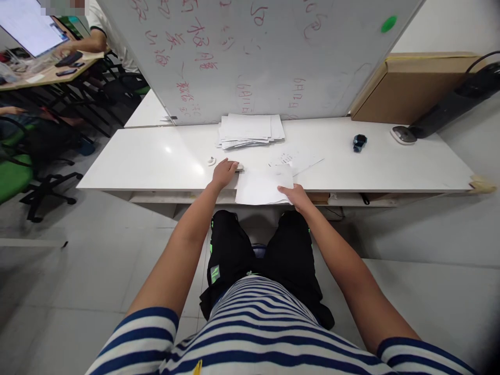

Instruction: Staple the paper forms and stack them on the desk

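Note:
A white sheet of paper (262, 186) lies at the front edge of the white table (156, 156) and hangs a little over it. My right hand (296, 195) pinches the sheet's near right corner. My left hand (224, 172) rests on the table just left of the sheet, fingers curled over a small white object (239, 166) that is mostly hidden. A small round white piece (211, 161) lies just left of that hand. Another loose sheet with faint marks (295, 160) lies behind the first one.
A stack of white papers (250, 130) sits at the back against a leaning whiteboard (253, 57). A small blue-black gadget (359, 141), a white puck (403, 134) and a cardboard box (410, 88) are to the right. Another person sits at a desk far left, by green chairs (11, 177).

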A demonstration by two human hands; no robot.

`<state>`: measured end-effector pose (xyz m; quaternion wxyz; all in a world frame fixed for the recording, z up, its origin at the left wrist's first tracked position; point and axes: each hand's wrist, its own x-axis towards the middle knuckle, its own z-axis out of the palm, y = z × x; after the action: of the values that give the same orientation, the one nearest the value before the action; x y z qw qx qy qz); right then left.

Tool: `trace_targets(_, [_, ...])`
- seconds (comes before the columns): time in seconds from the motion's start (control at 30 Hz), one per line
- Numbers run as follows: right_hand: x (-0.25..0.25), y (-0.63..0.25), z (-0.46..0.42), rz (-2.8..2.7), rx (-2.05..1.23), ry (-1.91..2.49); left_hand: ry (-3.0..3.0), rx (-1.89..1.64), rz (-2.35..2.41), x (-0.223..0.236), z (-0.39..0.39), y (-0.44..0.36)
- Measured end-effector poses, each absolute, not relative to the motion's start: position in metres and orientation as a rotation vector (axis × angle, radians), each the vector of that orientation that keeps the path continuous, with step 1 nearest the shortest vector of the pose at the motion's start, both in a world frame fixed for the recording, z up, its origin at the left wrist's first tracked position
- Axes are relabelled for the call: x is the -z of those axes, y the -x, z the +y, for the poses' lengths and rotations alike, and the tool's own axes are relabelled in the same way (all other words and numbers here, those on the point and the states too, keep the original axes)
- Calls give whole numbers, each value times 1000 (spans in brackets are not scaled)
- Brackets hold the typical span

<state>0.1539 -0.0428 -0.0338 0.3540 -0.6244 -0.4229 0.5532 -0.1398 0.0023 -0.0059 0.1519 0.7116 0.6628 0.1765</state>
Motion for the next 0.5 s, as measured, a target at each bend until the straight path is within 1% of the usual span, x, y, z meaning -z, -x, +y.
trace_targets(0.5, [43,-159,-34,-1134,-1398,1626,-2022,-489,1896,7,4,140])
